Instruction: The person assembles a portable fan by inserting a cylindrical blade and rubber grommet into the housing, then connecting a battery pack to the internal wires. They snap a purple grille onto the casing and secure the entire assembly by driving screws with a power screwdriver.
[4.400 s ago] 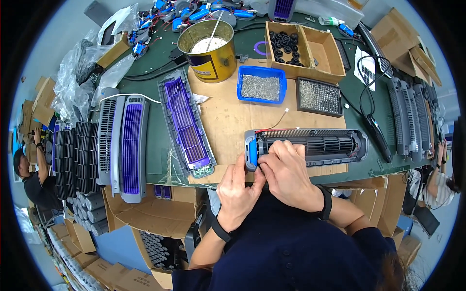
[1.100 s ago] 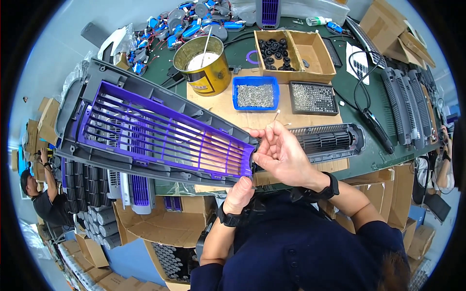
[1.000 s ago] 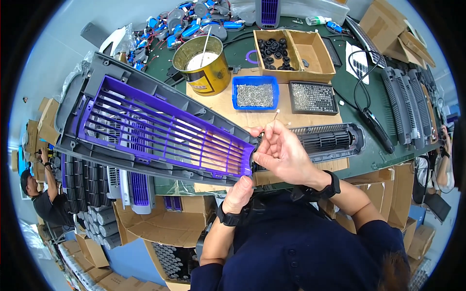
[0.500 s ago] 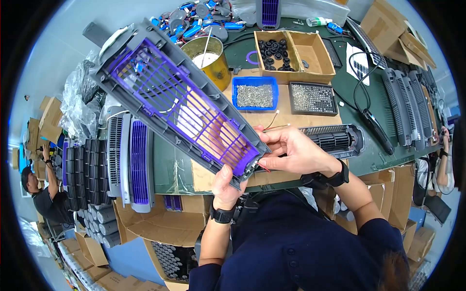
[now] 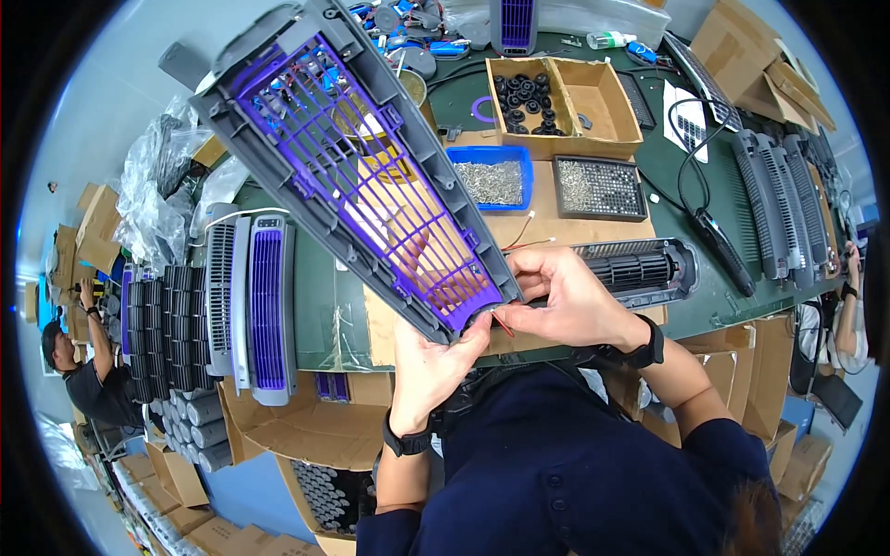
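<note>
Evidently, the grille panel (image 5: 371, 190), grey-framed with purple bars, is held at a slant above the green bench (image 5: 320, 310), its near end between both hands. That end is clasped by the left hand (image 5: 434, 366), thumb at the edge, fingers seen behind the bars. The right hand's (image 5: 573, 301) thumb and fingertips are bunched there beside a red wire (image 5: 503, 324) (whether it is pinched cannot be told). The panel may be judged light, stiff and smooth; its solid rim is better gripped than the slender, likely breakable bars.
</note>
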Motion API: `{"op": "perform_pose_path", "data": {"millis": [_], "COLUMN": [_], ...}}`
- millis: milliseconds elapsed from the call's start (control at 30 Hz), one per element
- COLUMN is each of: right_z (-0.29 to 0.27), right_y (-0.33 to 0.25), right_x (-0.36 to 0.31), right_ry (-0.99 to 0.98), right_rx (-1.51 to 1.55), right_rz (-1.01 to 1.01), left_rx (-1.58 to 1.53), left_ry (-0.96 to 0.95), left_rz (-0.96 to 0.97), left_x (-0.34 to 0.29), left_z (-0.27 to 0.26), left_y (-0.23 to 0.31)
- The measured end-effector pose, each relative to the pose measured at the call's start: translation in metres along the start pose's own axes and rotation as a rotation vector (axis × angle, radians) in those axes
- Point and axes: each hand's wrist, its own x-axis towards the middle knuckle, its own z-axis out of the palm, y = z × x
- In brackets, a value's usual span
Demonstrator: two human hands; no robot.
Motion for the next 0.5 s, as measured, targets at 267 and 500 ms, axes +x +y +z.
{"op": "perform_pose_path", "data": {"millis": [267, 500], "right_z": [0.006, 0.014], "right_y": [0.005, 0.000], "right_x": [-0.004, -0.008], "right_ry": [0.040, 0.128], "right_rx": [-0.086, -0.166], "right_rz": [-0.061, -0.139], "left_rx": [0.150, 0.116], "left_ry": [0.078, 0.125], "left_rz": [0.055, 0.074], "left_x": [-0.002, -0.004], "left_z": [0.002, 0.002], "left_y": [-0.005, -0.012]}}
